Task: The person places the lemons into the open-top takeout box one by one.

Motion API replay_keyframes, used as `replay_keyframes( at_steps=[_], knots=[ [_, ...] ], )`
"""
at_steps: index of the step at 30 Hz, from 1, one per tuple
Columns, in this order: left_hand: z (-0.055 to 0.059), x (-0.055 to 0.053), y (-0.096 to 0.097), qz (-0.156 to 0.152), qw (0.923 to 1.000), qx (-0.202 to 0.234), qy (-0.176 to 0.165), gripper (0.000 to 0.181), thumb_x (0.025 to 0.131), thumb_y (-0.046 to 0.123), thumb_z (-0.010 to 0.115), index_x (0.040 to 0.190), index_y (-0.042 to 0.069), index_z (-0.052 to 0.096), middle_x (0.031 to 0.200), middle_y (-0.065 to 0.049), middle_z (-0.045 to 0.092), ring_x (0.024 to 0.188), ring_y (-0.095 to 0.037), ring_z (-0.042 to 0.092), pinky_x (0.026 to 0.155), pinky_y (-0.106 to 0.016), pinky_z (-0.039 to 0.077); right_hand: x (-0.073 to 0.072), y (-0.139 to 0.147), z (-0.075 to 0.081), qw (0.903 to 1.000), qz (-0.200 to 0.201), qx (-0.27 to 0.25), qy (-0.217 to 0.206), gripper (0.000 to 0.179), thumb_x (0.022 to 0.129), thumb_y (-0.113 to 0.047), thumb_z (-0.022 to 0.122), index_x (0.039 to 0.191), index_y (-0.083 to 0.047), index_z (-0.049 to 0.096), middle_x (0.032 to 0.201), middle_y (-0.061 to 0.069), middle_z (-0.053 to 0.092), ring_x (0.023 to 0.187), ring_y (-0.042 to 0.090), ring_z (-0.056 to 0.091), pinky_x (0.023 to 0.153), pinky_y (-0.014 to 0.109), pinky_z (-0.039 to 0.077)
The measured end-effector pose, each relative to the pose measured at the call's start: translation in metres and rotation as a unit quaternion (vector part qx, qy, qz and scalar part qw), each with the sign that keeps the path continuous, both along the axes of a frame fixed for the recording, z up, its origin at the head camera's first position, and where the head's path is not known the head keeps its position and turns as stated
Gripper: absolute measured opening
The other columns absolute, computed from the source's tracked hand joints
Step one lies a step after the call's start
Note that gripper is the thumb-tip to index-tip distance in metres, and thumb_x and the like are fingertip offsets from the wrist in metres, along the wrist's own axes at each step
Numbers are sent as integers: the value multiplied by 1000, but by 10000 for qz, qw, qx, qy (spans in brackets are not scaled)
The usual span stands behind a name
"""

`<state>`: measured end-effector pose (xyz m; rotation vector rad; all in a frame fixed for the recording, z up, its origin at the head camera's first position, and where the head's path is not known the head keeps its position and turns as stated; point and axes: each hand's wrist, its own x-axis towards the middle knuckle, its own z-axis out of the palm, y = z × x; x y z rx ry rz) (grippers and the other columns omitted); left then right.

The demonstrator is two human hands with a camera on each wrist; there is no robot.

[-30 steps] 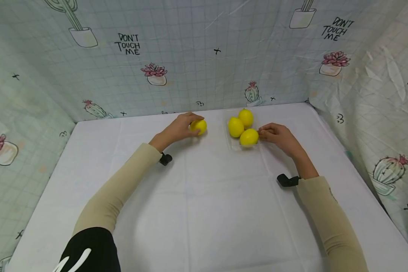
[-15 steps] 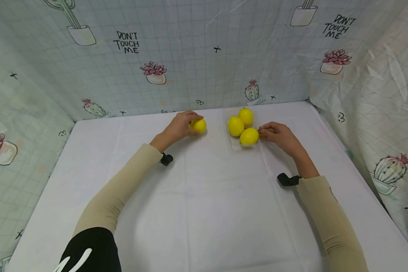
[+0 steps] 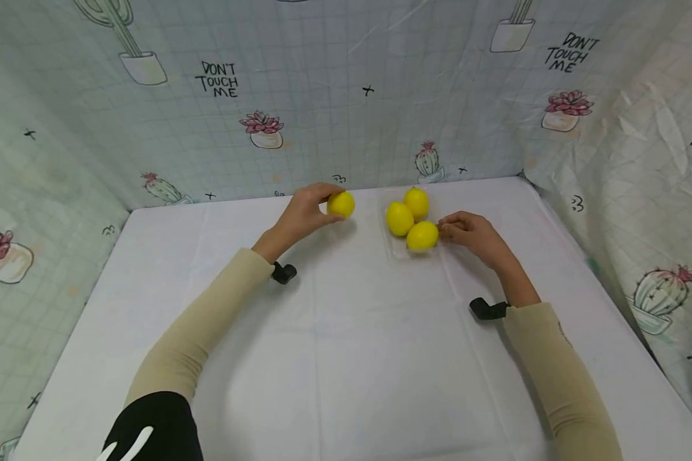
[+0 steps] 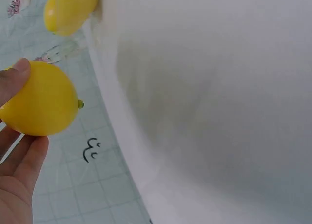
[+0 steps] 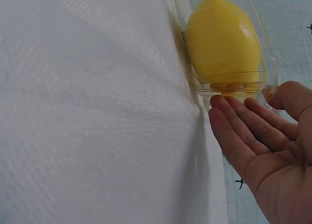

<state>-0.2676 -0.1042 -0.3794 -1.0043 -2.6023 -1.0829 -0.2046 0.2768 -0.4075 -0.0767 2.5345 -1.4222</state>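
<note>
My left hand [image 3: 305,212] pinches a yellow lemon [image 3: 341,204] between thumb and fingers, raised over the back of the table. In the left wrist view that lemon [image 4: 43,99] shows its small green stem end. To its right stands a clear plastic container [image 3: 400,251] with three lemons inside, one of them a lemon [image 3: 423,236] at the front. My right hand [image 3: 471,235] holds the container's right wall. In the right wrist view the thumb bends over the rim while the fingers [image 5: 243,129] lie along the outside, beside a lemon [image 5: 224,43] in the container.
A white cloth covers the table [image 3: 369,358]. Directly behind its back edge hangs a patterned curtain [image 3: 323,115], which also closes in the left and right sides. Each wrist wears a black strap camera, such as the right camera [image 3: 487,308].
My left hand has raised the lemon off the table, shifting it slightly toward the container. The right hand and the container stay in place.
</note>
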Motion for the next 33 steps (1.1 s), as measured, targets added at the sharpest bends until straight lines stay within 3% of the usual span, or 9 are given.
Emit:
replay_keyframes(
  at_steps=[6,11,16,25,33],
  knots=[
    [7,8,14,-113,9992,378,-18,55,81,14,87,130,0,66,128,-13,68,115,-25,66,99,-33,56,0,-1,0,10000,23,83,-31,47,106,-36,55,139,-2,54,140,18,60,122,28,61,108,46,49],
    [13,11,32,-317,9982,505,60,54,82,17,86,130,2,66,128,-10,69,115,-22,66,100,-25,54,-1,0,-1,10000,17,92,-10,47,106,-36,55,138,-1,55,140,18,60,122,29,61,108,45,50],
    [17,12,50,-464,9978,451,129,55,82,20,85,131,4,66,130,-7,69,117,-18,65,100,-22,52,-1,1,-1,10000,33,73,9,47,106,-37,55,138,-2,55,139,17,60,123,28,61,108,45,49],
    [29,13,93,-692,9969,371,-95,55,85,23,82,133,3,64,132,-7,67,114,-18,66,99,-23,53,-1,1,0,10000,9,21,27,44,107,-33,54,137,-1,55,139,18,60,121,28,62,105,39,51],
    [29,8,121,-942,9945,84,-446,54,86,18,83,134,4,63,132,-8,66,116,-19,65,100,-18,50,-3,2,-1,10000,67,-26,6,45,107,-33,53,138,0,55,139,18,60,122,29,62,104,38,52]
  ],
)
